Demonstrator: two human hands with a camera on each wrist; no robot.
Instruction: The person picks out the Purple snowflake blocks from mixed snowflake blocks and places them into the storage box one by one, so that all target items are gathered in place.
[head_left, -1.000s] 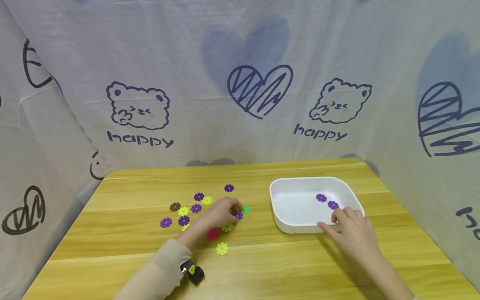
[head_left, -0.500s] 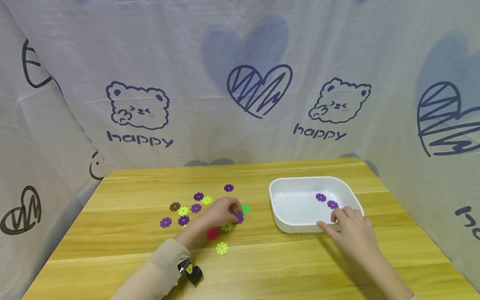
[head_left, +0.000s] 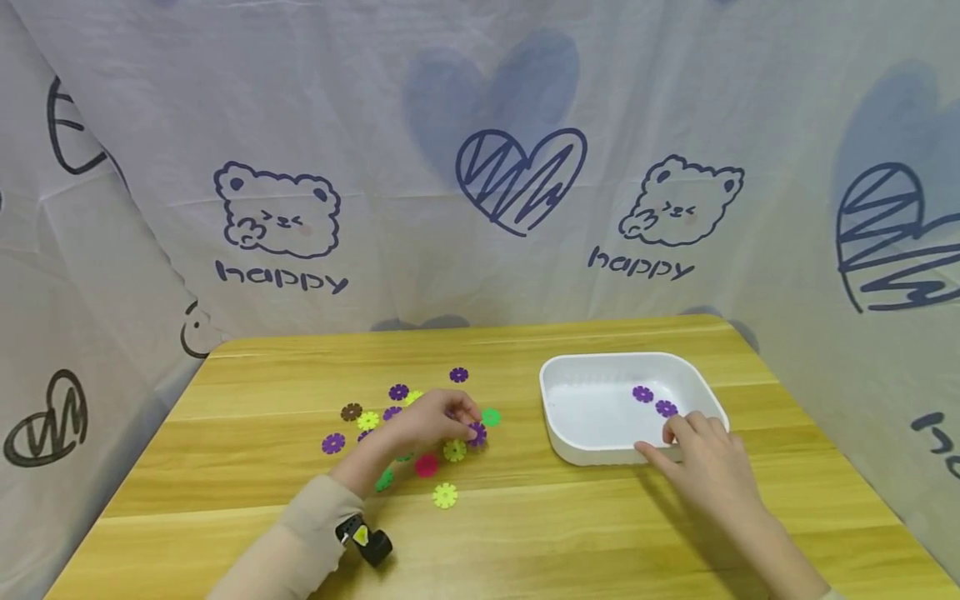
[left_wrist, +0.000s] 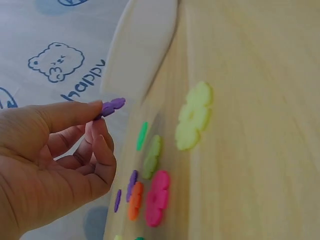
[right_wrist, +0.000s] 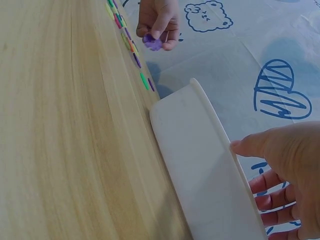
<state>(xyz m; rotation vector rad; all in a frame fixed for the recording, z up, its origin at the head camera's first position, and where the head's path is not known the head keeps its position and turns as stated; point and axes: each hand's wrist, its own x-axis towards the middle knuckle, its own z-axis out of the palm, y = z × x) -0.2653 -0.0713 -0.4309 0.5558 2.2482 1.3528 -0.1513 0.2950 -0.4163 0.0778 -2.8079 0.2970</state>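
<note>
Purple disc (head_left: 477, 434), pinched between the thumb and fingers of the left hand (head_left: 437, 415), hung above the desk (head_left: 570, 533), toward the right side of a scatter of coloured discs (head_left: 454, 451), as the right hand (head_left: 708, 460) gripped the near rim of a white box (head_left: 600, 457) on the right (two purple discs (head_left: 642, 394) lay inside). The step appeared to be a pick-up; the next move, it seemed, called for a rightward carry over the box's rim.

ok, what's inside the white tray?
Two purple discs, in the right half of the white tray. Not visible: the near-right corner, covered by the right hand, and any floor hidden behind the near wall. Can't tell whether anything lies there.
</note>
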